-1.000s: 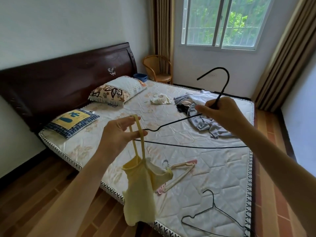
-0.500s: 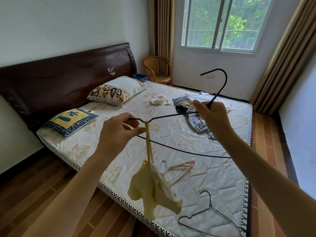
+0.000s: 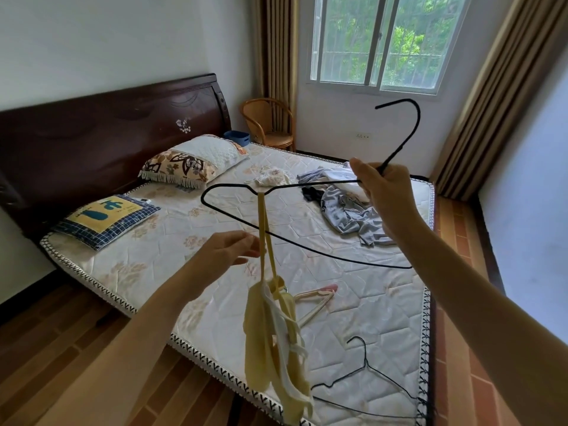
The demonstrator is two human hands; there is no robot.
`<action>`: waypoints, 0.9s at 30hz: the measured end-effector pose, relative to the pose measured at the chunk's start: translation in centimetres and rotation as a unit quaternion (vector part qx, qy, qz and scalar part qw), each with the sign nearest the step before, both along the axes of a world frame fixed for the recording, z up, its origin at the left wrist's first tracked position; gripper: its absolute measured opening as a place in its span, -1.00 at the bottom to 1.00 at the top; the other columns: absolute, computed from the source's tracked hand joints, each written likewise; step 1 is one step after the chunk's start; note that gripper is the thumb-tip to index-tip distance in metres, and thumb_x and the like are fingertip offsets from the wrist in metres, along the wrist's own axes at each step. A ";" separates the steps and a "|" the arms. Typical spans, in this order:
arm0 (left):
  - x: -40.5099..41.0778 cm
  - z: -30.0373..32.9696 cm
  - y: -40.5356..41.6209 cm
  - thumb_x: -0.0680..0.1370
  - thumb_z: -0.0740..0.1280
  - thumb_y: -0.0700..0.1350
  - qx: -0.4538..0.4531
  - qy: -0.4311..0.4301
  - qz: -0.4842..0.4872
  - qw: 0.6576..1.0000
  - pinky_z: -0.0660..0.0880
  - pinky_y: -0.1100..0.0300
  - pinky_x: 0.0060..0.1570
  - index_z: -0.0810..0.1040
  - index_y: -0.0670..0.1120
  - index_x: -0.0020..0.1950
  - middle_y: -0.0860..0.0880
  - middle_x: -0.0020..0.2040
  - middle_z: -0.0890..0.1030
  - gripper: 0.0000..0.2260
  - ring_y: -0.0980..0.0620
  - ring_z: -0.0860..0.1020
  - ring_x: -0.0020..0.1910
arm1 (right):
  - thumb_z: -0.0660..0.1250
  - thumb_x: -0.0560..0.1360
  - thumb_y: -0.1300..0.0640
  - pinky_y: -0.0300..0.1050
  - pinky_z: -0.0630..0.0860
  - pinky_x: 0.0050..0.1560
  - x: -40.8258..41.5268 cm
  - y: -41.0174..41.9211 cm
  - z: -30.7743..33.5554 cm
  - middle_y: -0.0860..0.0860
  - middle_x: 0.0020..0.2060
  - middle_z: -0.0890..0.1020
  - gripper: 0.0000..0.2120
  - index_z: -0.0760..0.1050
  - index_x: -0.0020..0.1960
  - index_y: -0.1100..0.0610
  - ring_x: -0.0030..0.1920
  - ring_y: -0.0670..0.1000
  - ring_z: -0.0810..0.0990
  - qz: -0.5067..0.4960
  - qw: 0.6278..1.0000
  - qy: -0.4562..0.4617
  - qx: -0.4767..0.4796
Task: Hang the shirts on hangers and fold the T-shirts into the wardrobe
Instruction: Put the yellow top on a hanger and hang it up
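- My right hand (image 3: 385, 195) grips the neck of a black wire hanger (image 3: 307, 229), fingers curled round it.
- The hanger lies nearly flat in the air above the bed, its long axis running left to right, its hook pointing up towards the window (image 3: 378, 41).
- A yellow strappy top (image 3: 276, 342) hangs straight down from the notch on the hanger's left shoulder, by one strap.
- My left hand (image 3: 229, 250) is loosely open beside that strap, fingertips at it.
- Below is a quilted mattress (image 3: 184, 241) with a clothes heap (image 3: 347, 207), a pink hanger (image 3: 316, 299), another black hanger (image 3: 368, 382) and pillows (image 3: 193, 161).
- The floor is wood, with brown curtains (image 3: 491, 96).
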State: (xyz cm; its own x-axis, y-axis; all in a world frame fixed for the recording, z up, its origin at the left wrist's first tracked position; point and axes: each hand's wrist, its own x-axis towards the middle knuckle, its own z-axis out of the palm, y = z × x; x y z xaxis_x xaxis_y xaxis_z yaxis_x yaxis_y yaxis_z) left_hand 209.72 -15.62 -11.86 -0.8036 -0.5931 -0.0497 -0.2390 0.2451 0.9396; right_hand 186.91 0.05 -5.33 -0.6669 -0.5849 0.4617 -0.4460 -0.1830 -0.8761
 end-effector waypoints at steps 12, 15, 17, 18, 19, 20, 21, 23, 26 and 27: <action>-4.0 -3.4 -2.2 0.68 0.14 -0.01 -0.059 -0.100 -0.113 0.987 0.50 -0.12 0.20 0.70 -0.03 -0.32 -0.09 -0.19 0.70 -0.53 -0.19 0.63 -0.05 | 0.34 0.59 0.16 -0.36 0.15 -0.52 -1.5 1.6 0.3 -0.16 -0.66 0.25 -0.52 0.28 -0.47 0.10 -0.61 -0.18 0.16 -0.058 0.998 -0.026 -0.013; -4.0 -3.4 -2.7 0.62 0.26 -0.05 -0.054 -0.151 -0.168 0.973 0.50 0.05 0.13 0.72 0.01 -0.27 -0.01 -0.20 0.70 -0.67 -0.05 0.62 -0.08 | 0.33 0.59 0.15 -0.36 0.15 -0.52 -1.7 1.9 0.2 -0.16 -0.65 0.25 -0.52 0.28 -0.47 0.12 -0.61 -0.17 0.15 -0.060 0.998 -0.022 -0.008; -4.1 -3.1 -3.0 0.61 0.30 -0.08 -0.057 -0.216 -0.235 0.946 0.46 0.10 0.09 0.72 0.01 -0.20 -0.01 -0.17 0.68 -0.74 0.00 0.57 -0.09 | 0.33 0.60 0.15 -0.36 0.16 -0.51 -1.8 2.0 0.1 -0.15 -0.65 0.25 -0.52 0.28 -0.47 0.12 -0.61 -0.17 0.15 -0.060 0.998 -0.014 -0.005; -4.2 -3.0 -2.9 0.61 0.30 -0.08 -0.068 -0.251 -0.263 0.929 0.46 0.12 0.07 0.71 0.00 -0.16 -0.02 -0.16 0.67 -0.76 0.02 0.56 -0.09 | 0.32 0.60 0.15 -0.36 0.16 -0.51 -1.8 2.1 0.0 -0.16 -0.66 0.25 -0.51 0.28 -0.47 0.12 -0.61 -0.17 0.15 -0.061 0.998 -0.011 -0.003; -4.4 -3.0 -2.7 0.62 0.29 -0.07 -0.083 -0.286 -0.278 0.913 0.47 0.16 0.04 0.70 -0.04 -0.12 -0.03 -0.15 0.65 -0.77 0.04 0.54 -0.11 | 0.32 0.60 0.16 -0.36 0.16 -0.51 -1.8 2.1 0.0 -0.16 -0.66 0.25 -0.51 0.27 -0.47 0.12 -0.61 -0.18 0.16 -0.061 0.998 -0.007 0.000; -4.6 -3.0 -2.3 0.63 0.26 -0.06 -0.099 -0.321 -0.281 0.899 0.47 0.21 -0.02 0.68 -0.10 -0.09 -0.02 -0.18 0.62 -0.76 0.08 0.53 -0.15 | 0.31 0.60 0.17 -0.36 0.16 -0.52 -1.7 2.1 -0.1 -0.17 -0.67 0.25 -0.51 0.27 -0.47 0.12 -0.62 -0.19 0.16 -0.061 0.998 -0.003 0.002; -4.8 -2.8 -1.9 0.64 0.24 -0.01 -0.111 -0.352 -0.275 0.888 0.48 0.26 -0.08 0.65 -0.14 -0.09 0.00 -0.21 0.60 -0.71 0.10 0.53 -0.20 | 0.31 0.61 0.17 -0.35 0.16 -0.52 -1.7 2.0 -0.1 -0.17 -0.67 0.25 -0.51 0.27 -0.48 0.12 -0.62 -0.19 0.16 -0.062 0.998 0.000 0.005; -4.9 -2.9 -1.2 0.59 0.22 0.19 -0.076 -0.390 -0.264 0.879 0.53 0.27 -0.14 0.61 -0.10 -0.14 0.03 -0.24 0.60 -0.61 0.12 0.57 -0.25 | 0.31 0.60 0.16 -0.33 0.15 -0.50 -1.7 1.9 -0.3 -0.16 -0.66 0.24 -0.50 0.26 -0.47 0.12 -0.61 -0.17 0.16 -0.066 0.998 0.000 0.006; -4.4 -3.8 -0.6 0.42 0.21 0.38 0.016 -0.413 -0.310 0.856 0.56 0.26 -0.13 0.63 -0.11 0.00 0.02 -0.15 0.64 -0.42 0.09 0.63 -0.16 | 0.31 0.60 0.15 -0.31 0.15 -0.49 -1.6 1.8 -0.4 -0.16 -0.66 0.23 -0.50 0.25 -0.47 0.13 -0.60 -0.16 0.15 -0.069 0.998 -0.005 0.005; -4.2 -4.3 -0.3 0.39 0.23 0.40 0.022 -0.422 -0.330 0.844 0.56 0.25 -0.12 0.63 -0.13 0.08 0.02 -0.11 0.64 -0.36 0.09 0.63 -0.14 | 0.31 0.60 0.15 -0.32 0.15 -0.50 -1.6 1.9 -0.4 -0.16 -0.66 0.23 -0.50 0.25 -0.48 0.13 -0.61 -0.17 0.15 -0.069 0.998 -0.003 0.006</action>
